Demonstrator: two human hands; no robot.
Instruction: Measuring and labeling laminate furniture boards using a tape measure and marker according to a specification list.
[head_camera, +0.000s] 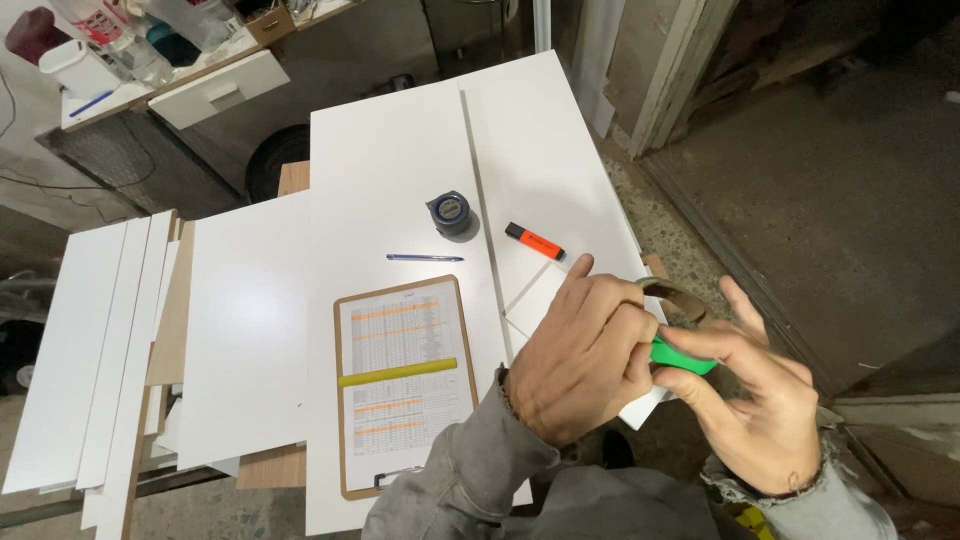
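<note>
White laminated panels cover the counter (400, 160), bearing 1 brown clipboard (405, 385) with a yellow ruler (397, 373). At its right edge, both hands pinch a green tape roll (680, 357): left hand (585, 355) picking its edge, right hand (745, 400) gripping it; no strip pulled free yet.

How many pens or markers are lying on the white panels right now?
2. A blue pen lies just above the clipboard, and an orange highlighter lies right of the tape measure, near the left hand. More could be hidden under the hands.
</note>
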